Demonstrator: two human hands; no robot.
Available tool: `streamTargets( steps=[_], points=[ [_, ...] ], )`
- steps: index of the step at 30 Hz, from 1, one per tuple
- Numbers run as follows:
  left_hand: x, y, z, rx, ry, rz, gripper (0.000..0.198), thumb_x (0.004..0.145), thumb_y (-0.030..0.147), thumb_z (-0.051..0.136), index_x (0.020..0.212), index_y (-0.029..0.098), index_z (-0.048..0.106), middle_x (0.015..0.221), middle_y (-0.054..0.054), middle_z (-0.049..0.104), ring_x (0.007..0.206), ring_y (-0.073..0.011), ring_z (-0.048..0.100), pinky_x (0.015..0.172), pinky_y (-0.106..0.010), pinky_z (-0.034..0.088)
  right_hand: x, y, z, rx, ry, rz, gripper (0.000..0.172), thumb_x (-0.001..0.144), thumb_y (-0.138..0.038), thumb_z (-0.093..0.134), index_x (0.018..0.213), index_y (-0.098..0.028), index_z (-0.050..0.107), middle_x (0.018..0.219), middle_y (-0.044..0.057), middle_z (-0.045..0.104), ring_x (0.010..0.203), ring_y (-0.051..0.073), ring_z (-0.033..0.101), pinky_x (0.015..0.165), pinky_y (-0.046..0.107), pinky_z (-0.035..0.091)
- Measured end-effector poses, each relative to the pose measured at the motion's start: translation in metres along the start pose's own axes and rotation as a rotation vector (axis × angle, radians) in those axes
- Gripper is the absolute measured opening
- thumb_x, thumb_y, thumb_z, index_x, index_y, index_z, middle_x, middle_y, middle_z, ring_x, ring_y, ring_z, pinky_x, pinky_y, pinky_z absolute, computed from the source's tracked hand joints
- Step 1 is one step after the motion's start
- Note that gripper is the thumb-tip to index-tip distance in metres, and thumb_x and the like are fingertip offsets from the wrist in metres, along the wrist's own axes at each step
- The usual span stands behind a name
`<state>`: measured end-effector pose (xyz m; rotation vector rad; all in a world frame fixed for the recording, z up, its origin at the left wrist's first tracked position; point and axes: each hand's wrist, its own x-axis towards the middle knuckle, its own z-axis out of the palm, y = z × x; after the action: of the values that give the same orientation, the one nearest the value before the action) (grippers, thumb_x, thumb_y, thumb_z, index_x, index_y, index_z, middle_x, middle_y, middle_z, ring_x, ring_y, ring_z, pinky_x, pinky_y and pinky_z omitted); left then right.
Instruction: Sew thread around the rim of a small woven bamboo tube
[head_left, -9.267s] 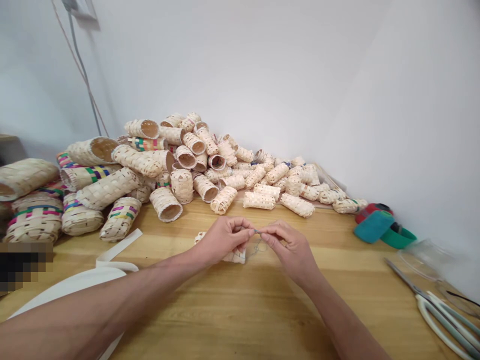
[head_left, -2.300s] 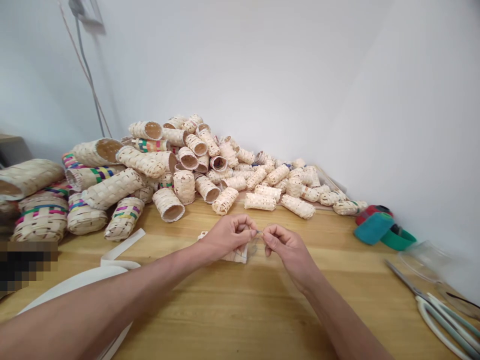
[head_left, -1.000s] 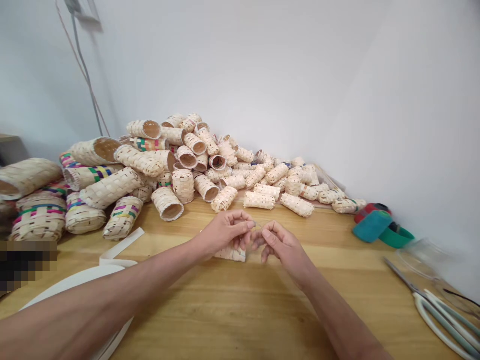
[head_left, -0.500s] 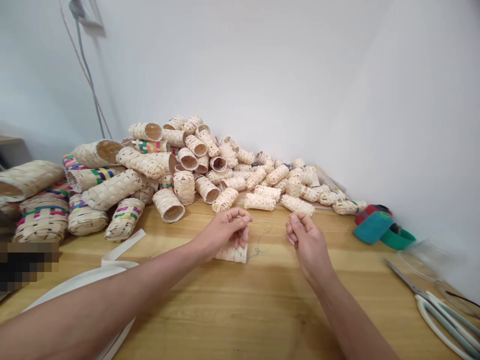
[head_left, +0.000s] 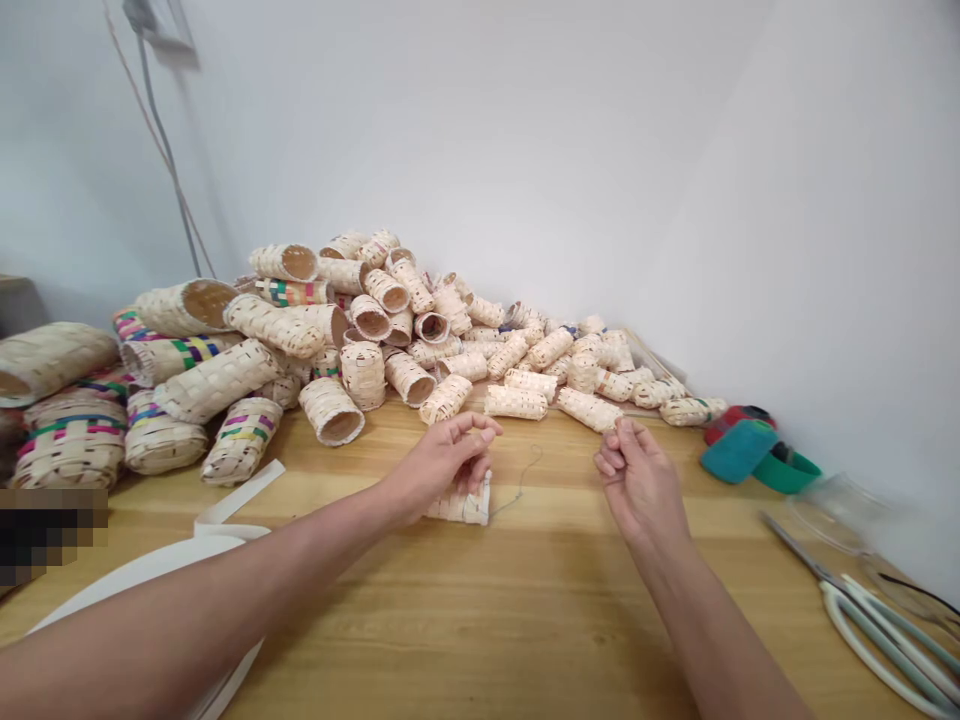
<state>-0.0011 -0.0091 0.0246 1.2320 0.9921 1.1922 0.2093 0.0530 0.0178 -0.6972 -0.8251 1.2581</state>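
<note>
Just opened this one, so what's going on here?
A person sits or stands at a wooden table, using two bare hands. The left hand is at a small woven tube, partly covering it; whether it grips the tube is unclear. Loose thread trails beside the tube. The right hand is apart from it, pinched; anything held is too small to tell. Behind lies a heap of woven tubes; scissors lie at the right.

The place is marked as a small handicraft workshop: woven tubes [head_left: 364,372] are heaped along the back edge of a wooden bench [head_left: 480,620], a white strip [head_left: 244,493] is laid toward its left edge, scissors [head_left: 834,588] toward its front right corner, and thread [head_left: 517,496] is trailed beside a small woven piece [head_left: 465,507].
</note>
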Motion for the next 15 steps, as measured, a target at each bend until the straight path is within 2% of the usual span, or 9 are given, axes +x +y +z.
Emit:
streamTargets(
  steps=[6,9,11,12,13,15],
  points=[
    [0.001,-0.002,-0.001,0.024,-0.015,0.019,0.023,0.085,0.038,0.052,0.095,0.016,0.052,0.043,0.009,0.04,0.036,-0.0039,0.032,0.04,-0.015,0.025,0.001,0.001,-0.001,-0.001,-0.015,-0.029,0.037,0.056,-0.033,0.081,0.072,-0.017,0.052,0.057,-0.006,0.046,0.044,0.003,0.029,0.038,0.011,0.025],
    [-0.001,0.0,0.0,0.048,-0.016,0.014,0.027,0.086,0.037,0.05,0.102,0.016,0.051,0.052,0.004,0.052,0.042,-0.0063,0.044,0.041,-0.015,0.03,0.002,0.0,-0.001,-0.001,-0.012,-0.041,0.039,0.055,-0.034,0.082,0.072,-0.017,0.051,0.057,-0.007,0.045,0.044,0.002,0.028,0.038,0.011,0.026],
    [-0.002,0.004,-0.001,0.097,-0.015,0.061,0.031,0.085,0.034,0.051,0.11,0.016,0.051,0.077,-0.005,0.065,0.064,-0.0122,0.059,0.049,-0.018,0.041,0.002,-0.001,-0.001,-0.007,-0.013,-0.052,0.039,0.055,-0.034,0.082,0.072,-0.017,0.052,0.058,-0.007,0.046,0.044,0.002,0.029,0.039,0.011,0.027],
    [-0.002,0.007,-0.003,0.138,-0.014,0.106,0.033,0.084,0.032,0.052,0.113,0.016,0.051,0.095,-0.009,0.065,0.081,-0.0157,0.062,0.057,-0.021,0.047,0.001,-0.001,0.0,-0.01,-0.015,-0.059,0.039,0.056,-0.035,0.082,0.073,-0.017,0.052,0.058,-0.007,0.047,0.044,0.002,0.03,0.039,0.011,0.027],
    [-0.001,0.011,-0.006,0.197,-0.014,0.16,0.034,0.084,0.03,0.053,0.115,0.017,0.052,0.11,-0.01,0.062,0.097,-0.0185,0.059,0.068,-0.025,0.05,0.0,0.0,0.0,-0.014,-0.018,-0.064,0.039,0.056,-0.035,0.082,0.073,-0.016,0.052,0.058,-0.006,0.047,0.044,0.002,0.031,0.04,0.011,0.027],
    [0.0,0.02,-0.015,0.35,-0.006,0.27,0.035,0.083,0.028,0.053,0.118,0.019,0.053,0.126,-0.009,0.055,0.116,-0.021,0.05,0.087,-0.033,0.047,-0.001,0.001,0.002,-0.027,-0.022,-0.075,0.039,0.057,-0.036,0.081,0.073,-0.017,0.052,0.057,-0.006,0.048,0.044,0.002,0.031,0.04,0.011,0.027]
  ],
)
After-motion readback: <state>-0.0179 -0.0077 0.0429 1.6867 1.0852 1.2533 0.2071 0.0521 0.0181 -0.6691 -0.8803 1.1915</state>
